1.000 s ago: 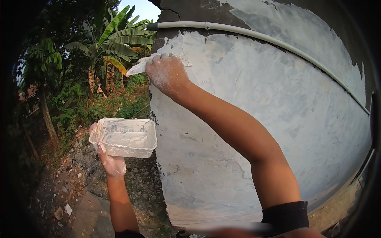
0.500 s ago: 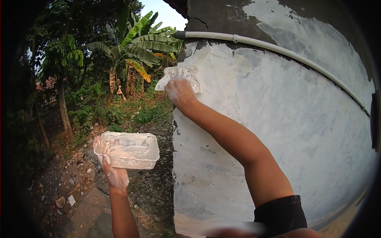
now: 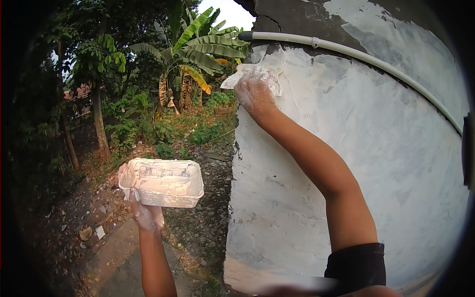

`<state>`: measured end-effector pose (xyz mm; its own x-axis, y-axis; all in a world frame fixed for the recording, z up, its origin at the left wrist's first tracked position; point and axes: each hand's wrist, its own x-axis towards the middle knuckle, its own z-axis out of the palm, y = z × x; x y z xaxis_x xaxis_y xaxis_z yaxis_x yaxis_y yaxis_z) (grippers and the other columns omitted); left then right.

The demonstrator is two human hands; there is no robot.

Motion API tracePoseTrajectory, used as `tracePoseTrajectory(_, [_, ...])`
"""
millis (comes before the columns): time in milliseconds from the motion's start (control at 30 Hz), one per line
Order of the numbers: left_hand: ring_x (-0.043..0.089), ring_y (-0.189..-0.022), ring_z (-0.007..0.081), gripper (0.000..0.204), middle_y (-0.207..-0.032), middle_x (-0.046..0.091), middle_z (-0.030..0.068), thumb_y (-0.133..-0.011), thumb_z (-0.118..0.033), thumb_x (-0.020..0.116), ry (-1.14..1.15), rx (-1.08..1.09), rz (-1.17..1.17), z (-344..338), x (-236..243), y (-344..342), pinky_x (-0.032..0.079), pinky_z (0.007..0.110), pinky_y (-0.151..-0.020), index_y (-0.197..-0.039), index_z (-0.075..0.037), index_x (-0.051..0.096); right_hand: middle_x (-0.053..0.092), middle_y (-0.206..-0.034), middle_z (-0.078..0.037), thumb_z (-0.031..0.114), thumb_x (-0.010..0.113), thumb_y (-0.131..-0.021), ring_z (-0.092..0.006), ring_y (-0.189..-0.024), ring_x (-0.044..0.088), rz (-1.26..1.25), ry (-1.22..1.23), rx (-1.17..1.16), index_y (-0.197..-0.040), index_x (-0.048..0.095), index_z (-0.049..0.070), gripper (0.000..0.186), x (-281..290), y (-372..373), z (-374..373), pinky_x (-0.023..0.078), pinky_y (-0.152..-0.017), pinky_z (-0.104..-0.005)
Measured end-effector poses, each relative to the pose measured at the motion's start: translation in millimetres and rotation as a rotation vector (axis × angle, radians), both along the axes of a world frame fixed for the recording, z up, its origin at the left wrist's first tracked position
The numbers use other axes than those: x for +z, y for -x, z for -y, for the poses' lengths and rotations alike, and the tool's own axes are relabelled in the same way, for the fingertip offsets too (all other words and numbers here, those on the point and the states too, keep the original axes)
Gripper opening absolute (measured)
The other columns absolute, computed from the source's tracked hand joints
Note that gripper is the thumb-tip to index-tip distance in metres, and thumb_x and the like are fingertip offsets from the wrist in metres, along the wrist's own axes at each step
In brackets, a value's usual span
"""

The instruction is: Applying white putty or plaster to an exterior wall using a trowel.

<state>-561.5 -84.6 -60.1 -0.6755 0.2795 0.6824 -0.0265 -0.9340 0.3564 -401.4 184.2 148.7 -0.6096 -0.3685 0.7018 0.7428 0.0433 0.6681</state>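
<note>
My left hand [image 3: 144, 210] grips a clear plastic tub [image 3: 170, 199] by its left end and underside. White paste coats the tub's inner walls and floor. Up at the wall's left edge, my right hand [image 3: 255, 94] is closed on a flat, paste-smeared spreader [image 3: 234, 79], pressing it against the wall [image 3: 316, 148]. Part of the spreader sticks out past the wall's corner on the left. Fingers and paste hide much of it, so its exact kind is unclear. Both hands are smeared with white paste.
A white pipe [image 3: 376, 62] runs along the wall above my right hand, with bare grey cement [image 3: 297, 17] above it. Left of the wall lies gravelly ground [image 3: 203, 232] with a concrete slab [image 3: 116, 262]. Banana plants [image 3: 198, 49] and trees [image 3: 99, 119] stand beyond.
The wall and background have shifted right in view. My right hand and spreader sit slightly higher and further onto the wall's edge. The tub stays in my left hand, nearly in place.
</note>
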Motion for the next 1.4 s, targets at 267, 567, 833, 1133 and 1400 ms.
tracePoseTrajectory(267, [0.045, -0.129, 0.0309, 0.064, -0.141, 0.047, 0.012, -0.095, -0.048, 0.044, 0.027, -0.031, 0.312, -18.0, -37.8, -13.8, 0.039, 0.048, -0.107, -0.147, -0.01, 0.037, 0.07, -0.077, -0.011, 0.025, 0.064, -0.092, -0.0225, -0.063, 0.065, -0.012, 1.524, 0.79, -0.096, 0.07, -0.002, 0.028, -106.9, -13.4, 115.7, 0.051, -0.063, -0.0402])
tracePoseTrajectory(567, [0.051, -0.123, 0.0319, 0.065, -0.136, 0.051, 0.0133, -0.096, -0.055, 0.033, 0.12, -0.301, 0.461, -27.4, -54.3, -42.5, 0.042, 0.045, -0.104, -0.139, -0.008, 0.045, 0.064, -0.116, -0.011, 0.014, 0.062, -0.096, -0.0157, -0.1, 0.063, -0.813, 1.973, 1.839, -0.121, 0.057, -0.003, 0.031, -232.3, -47.2, 118.7, 0.052, -0.088, -0.0326])
tracePoseTrajectory(833, [0.049, -0.125, 0.0324, 0.069, -0.138, 0.049, 0.0135, -0.095, -0.056, 0.034, 0.269, -0.335, 0.474, -35.1, -47.6, -65.1, 0.041, 0.046, -0.106, -0.142, -0.007, 0.042, 0.064, -0.115, -0.01, 0.012, 0.059, -0.097, -0.0181, -0.103, 0.062, -0.94, 1.717, 2.125, -0.122, 0.056, -0.003, 0.029, -268.8, -55.7, 141.8, 0.05, -0.092, -0.0357])
tracePoseTrajectory(1133, [0.048, -0.123, 0.0331, 0.067, -0.138, 0.048, 0.0147, -0.092, -0.052, 0.042, 0.327, -0.313, 0.454, -71.3, -61.3, -75.7, 0.039, 0.046, -0.104, -0.141, -0.007, 0.043, 0.071, -0.102, -0.012, 0.004, 0.062, -0.089, -0.0255, -0.096, 0.069, -0.431, 1.438, 1.3, -0.113, 0.064, -0.001, 0.024, -332.1, -84.4, 126.7, 0.05, -0.084, -0.034])
tracePoseTrajectory(1400, [0.049, -0.123, 0.0317, 0.063, -0.136, 0.05, 0.0132, -0.09, -0.048, 0.045, 0.351, -0.32, 0.724, -65.6, -71.1, -71.0, 0.041, 0.047, -0.102, -0.137, -0.006, 0.046, 0.069, -0.111, -0.018, 0.0, 0.064, -0.085, -0.0314, -0.094, 0.07, -0.355, 1.544, 0.916, -0.114, 0.066, 0.0, 0.03, -375.2, -102.5, 99.7, 0.053, -0.083, -0.0338])
